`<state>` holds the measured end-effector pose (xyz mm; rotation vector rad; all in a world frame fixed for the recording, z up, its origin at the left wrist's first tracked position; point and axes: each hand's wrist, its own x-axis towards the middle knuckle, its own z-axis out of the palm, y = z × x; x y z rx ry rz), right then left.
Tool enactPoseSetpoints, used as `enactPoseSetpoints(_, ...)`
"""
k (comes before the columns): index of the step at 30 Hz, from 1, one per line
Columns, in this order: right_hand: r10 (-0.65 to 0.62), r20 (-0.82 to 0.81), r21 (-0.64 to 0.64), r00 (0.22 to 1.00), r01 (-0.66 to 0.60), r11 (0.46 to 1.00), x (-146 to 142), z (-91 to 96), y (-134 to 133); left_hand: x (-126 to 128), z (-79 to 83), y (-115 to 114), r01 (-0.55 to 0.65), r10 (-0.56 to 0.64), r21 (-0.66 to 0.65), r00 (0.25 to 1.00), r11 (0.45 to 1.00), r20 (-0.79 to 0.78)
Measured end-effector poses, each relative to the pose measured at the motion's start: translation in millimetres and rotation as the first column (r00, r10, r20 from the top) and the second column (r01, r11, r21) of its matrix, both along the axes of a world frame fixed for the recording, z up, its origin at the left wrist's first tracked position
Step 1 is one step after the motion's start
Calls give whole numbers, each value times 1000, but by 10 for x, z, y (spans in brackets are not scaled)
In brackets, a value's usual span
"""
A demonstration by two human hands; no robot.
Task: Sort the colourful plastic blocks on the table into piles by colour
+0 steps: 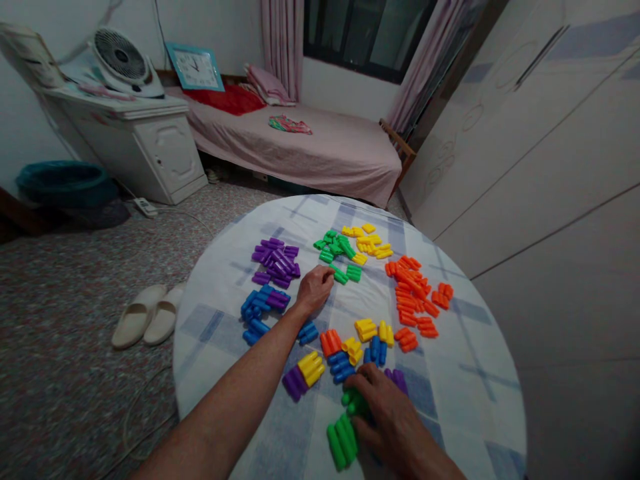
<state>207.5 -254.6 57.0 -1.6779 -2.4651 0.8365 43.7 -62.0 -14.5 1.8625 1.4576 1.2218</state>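
My left hand reaches over the middle of the table with its fingers curled closed. Its fingertips are at the near end of a green plastic block; whether they pinch anything is hidden. Low in the view, my right hand has its thumb and fingers around a green block, partly covered by the hand. Another green block of joined tubes lies just beside it. Close by are a purple and yellow pair, blue blocks, an orange block and a purple block.
On the round table's checked cloth lie piles of purple, blue, green, yellow and orange blocks. Beyond stand a bed and a white cabinet. Slippers lie on the floor; a wardrobe is at right.
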Motion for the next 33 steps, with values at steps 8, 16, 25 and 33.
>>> enactPoseSetpoints(8, -33, 18, -6, 999, 33, 999, -16, 157, 225, 0, 7, -1, -4, 4, 0, 1000, 1000, -4)
enactPoseSetpoints(16, -264, -422, 413, 867, 443, 795, -56, 209, 926, 3, 29, 3, -7, 7, 6, 999, 1000, 40)
enactPoseSetpoints(25, -224, -172, 529, 959, 282, 801, 252, -142, -51, 9, 77, -10, -36, 36, -12, 999, 999, 15)
enactPoseSetpoints(33, -91, 61, 533, 994, 45, 845, 490, -571, -509, -9, 44, 0, -14, 14, 20, 1000, 1000, 8)
